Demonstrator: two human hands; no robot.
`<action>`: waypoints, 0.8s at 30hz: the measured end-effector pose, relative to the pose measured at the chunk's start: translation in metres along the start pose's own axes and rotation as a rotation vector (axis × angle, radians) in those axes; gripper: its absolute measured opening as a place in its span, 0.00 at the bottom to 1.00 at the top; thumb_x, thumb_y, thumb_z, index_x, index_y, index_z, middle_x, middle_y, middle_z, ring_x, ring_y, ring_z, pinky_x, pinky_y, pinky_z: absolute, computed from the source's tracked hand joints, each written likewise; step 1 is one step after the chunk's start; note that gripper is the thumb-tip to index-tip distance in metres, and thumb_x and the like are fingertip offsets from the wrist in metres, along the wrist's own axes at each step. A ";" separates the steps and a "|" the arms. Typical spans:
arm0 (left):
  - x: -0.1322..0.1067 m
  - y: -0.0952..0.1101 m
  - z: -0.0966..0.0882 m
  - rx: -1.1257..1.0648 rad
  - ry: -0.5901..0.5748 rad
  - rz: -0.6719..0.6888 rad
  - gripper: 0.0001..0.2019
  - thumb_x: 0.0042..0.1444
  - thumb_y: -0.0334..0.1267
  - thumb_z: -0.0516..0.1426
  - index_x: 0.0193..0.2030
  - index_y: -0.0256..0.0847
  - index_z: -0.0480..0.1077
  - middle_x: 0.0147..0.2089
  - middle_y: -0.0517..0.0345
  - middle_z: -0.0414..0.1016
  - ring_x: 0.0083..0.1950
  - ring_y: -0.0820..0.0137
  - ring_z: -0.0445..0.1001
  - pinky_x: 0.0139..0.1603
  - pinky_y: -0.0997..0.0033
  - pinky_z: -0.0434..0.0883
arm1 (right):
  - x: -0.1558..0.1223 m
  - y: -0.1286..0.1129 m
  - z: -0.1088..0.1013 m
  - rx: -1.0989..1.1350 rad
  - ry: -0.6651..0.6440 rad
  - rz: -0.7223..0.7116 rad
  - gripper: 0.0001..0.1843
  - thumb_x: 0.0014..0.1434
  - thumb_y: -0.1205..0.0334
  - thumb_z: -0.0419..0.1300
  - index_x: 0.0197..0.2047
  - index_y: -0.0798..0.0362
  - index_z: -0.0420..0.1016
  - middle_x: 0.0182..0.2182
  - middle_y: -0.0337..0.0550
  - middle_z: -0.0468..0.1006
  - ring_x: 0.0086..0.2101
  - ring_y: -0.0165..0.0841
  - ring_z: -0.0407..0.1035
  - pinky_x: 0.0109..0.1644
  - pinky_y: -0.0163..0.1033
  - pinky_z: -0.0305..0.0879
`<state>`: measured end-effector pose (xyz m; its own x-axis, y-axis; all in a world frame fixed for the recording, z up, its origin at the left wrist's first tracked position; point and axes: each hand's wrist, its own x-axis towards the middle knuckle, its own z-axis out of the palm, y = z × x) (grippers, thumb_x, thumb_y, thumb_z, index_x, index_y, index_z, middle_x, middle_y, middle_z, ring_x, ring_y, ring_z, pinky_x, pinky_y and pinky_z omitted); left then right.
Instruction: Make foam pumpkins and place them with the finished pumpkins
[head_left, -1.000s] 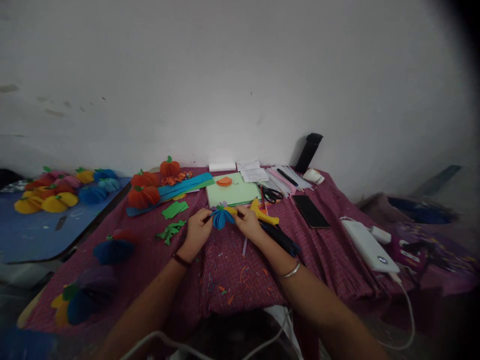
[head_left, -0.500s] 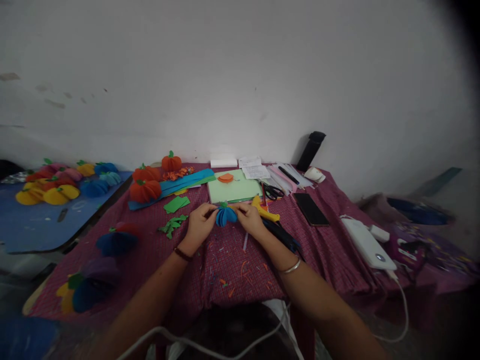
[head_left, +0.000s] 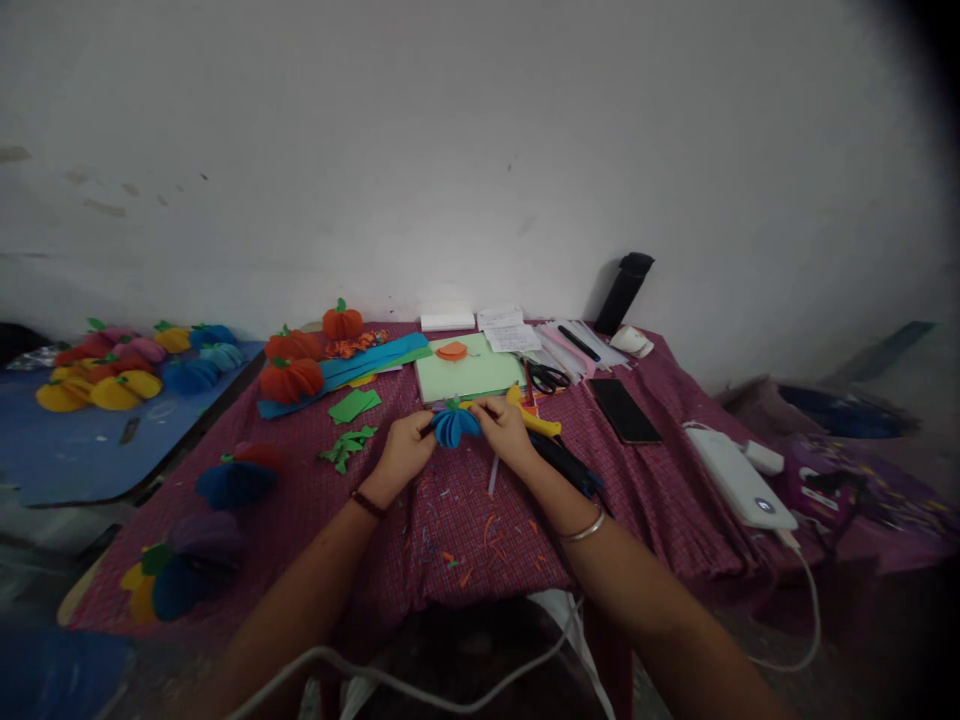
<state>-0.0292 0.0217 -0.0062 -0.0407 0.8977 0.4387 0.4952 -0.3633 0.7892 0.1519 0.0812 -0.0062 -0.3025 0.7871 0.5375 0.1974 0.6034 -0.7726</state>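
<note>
Between my two hands is a small blue paper pumpkin with fanned folds and a green tip on top. My left hand pinches its left edge, and my right hand pinches the right edge. Just left of my left hand lie green paper scraps and a flat green piece of paper. Behind the pumpkin, a pale green sheet carries a folded orange paper piece. A yellow-handled tool, perhaps a glue gun, lies beside my right hand.
Black-handled scissors, a phone and a white power bank lie to the right. A black bottle-like object leans near the wall. Orange paper pumpkins stand left; more cover a blue table. Paper bits litter the cloth.
Both hands keep hold of the blue paper pumpkin, which has turned slightly so its folds look more spread. The whole view has shifted a little.
</note>
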 end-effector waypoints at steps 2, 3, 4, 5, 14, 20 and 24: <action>0.000 0.001 0.000 0.004 0.017 -0.009 0.07 0.46 0.27 0.52 0.20 0.38 0.65 0.21 0.65 0.62 0.25 0.75 0.60 0.26 0.77 0.57 | 0.000 0.001 0.001 0.006 -0.040 0.020 0.11 0.58 0.61 0.56 0.39 0.55 0.77 0.32 0.43 0.79 0.33 0.33 0.70 0.38 0.36 0.64; 0.000 0.002 -0.001 0.006 0.033 -0.017 0.07 0.46 0.28 0.51 0.20 0.38 0.64 0.21 0.65 0.62 0.25 0.75 0.59 0.27 0.77 0.57 | 0.000 0.002 0.001 0.001 -0.071 0.031 0.11 0.57 0.62 0.56 0.39 0.56 0.77 0.32 0.42 0.79 0.32 0.33 0.70 0.37 0.36 0.64; 0.000 0.004 -0.002 0.009 0.050 -0.025 0.07 0.47 0.29 0.51 0.20 0.38 0.63 0.21 0.65 0.61 0.25 0.75 0.59 0.27 0.77 0.56 | 0.000 0.003 0.002 -0.011 -0.099 0.040 0.10 0.57 0.63 0.55 0.39 0.56 0.77 0.31 0.41 0.78 0.31 0.32 0.69 0.36 0.35 0.63; 0.001 0.005 -0.003 0.012 0.066 -0.033 0.08 0.48 0.30 0.51 0.20 0.39 0.62 0.21 0.65 0.60 0.26 0.75 0.58 0.27 0.77 0.56 | 0.000 0.004 0.002 -0.031 -0.120 0.048 0.10 0.57 0.65 0.55 0.37 0.56 0.77 0.29 0.40 0.77 0.29 0.31 0.68 0.35 0.35 0.62; 0.001 -0.001 0.000 0.032 -0.011 -0.073 0.06 0.47 0.34 0.53 0.22 0.38 0.68 0.21 0.64 0.63 0.26 0.74 0.60 0.28 0.76 0.60 | 0.001 0.011 0.000 -0.081 -0.107 0.089 0.07 0.57 0.64 0.56 0.29 0.54 0.74 0.24 0.38 0.72 0.28 0.31 0.63 0.34 0.34 0.59; 0.001 -0.003 -0.002 0.045 -0.031 -0.066 0.07 0.47 0.33 0.53 0.21 0.38 0.68 0.21 0.64 0.64 0.26 0.73 0.61 0.28 0.76 0.61 | 0.003 0.009 0.000 -0.050 -0.061 0.051 0.08 0.56 0.62 0.55 0.26 0.54 0.69 0.22 0.36 0.67 0.26 0.29 0.60 0.31 0.33 0.56; 0.001 0.002 -0.002 0.036 -0.026 -0.051 0.08 0.49 0.34 0.54 0.21 0.38 0.66 0.21 0.64 0.63 0.25 0.74 0.60 0.26 0.76 0.59 | 0.003 0.008 -0.001 0.013 -0.040 0.057 0.08 0.55 0.65 0.53 0.26 0.54 0.69 0.22 0.36 0.68 0.26 0.29 0.60 0.32 0.33 0.56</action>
<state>-0.0298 0.0213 -0.0036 -0.0447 0.9211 0.3868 0.5239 -0.3080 0.7941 0.1538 0.0890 -0.0103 -0.3282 0.8145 0.4784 0.2038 0.5556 -0.8061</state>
